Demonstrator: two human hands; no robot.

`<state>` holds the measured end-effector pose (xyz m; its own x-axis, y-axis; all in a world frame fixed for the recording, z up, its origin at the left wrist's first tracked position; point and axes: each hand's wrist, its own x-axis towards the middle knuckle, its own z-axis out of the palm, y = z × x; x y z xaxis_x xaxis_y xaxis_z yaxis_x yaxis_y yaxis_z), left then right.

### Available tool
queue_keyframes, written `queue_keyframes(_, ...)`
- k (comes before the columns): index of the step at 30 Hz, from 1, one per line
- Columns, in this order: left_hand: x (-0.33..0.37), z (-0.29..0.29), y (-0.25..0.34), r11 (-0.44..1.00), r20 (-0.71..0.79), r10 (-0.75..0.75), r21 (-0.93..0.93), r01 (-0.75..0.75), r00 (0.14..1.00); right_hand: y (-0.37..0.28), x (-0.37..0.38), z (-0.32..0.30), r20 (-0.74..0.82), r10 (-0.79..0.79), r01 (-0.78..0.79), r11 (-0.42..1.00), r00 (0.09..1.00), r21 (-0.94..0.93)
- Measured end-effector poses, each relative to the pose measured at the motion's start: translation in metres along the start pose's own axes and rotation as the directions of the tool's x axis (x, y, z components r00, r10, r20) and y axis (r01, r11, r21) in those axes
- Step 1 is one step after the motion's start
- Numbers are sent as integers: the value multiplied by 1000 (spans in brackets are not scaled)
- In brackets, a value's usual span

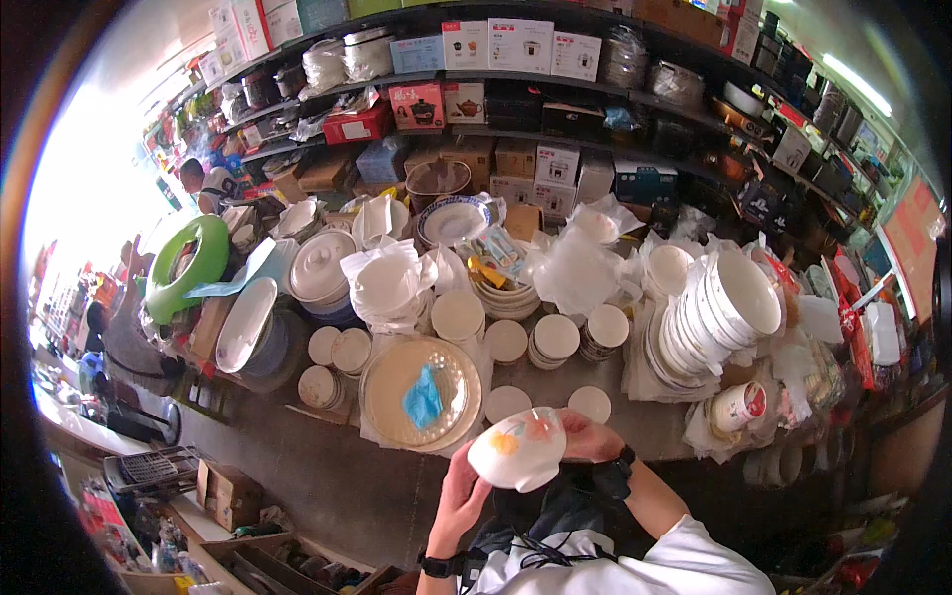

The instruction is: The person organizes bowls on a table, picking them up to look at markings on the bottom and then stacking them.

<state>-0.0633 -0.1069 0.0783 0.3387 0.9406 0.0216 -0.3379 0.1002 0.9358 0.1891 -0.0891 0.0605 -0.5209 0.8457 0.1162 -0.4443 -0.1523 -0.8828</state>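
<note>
A white bowl (518, 453) with orange and pink flowers on its outside is held up at the table's near edge, turned on its side with its foot toward me. My left hand (460, 490) is closed on its left side. Around the bowl's right side, my right hand (592, 437) also grips it; part of that hand is hidden behind the bowl. Just beyond lies a stack of large round cream plates (466, 392), with a crumpled blue cloth (423, 399) on top. Small white dishes (590, 405) sit on the table near the bowl.
Stacked white bowls (744, 297) lean at the right, partly wrapped in plastic. An oval dish (246, 322) and a green ring (188, 268) stand at the left. Boxed goods (521, 48) line shelves behind. Another person (208, 183) is at far left. A carton (228, 494) sits lower left.
</note>
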Motion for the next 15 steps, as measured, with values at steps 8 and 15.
queue_keyframes(8,-23,2,-18,987,166,-147,92,133,975,83,-58,19,-194,139,-37,891,971,453)
queue_keyframes(15,-1,55,-13,902,290,-106,431,-31,951,82,-97,24,-254,249,-61,815,934,576)
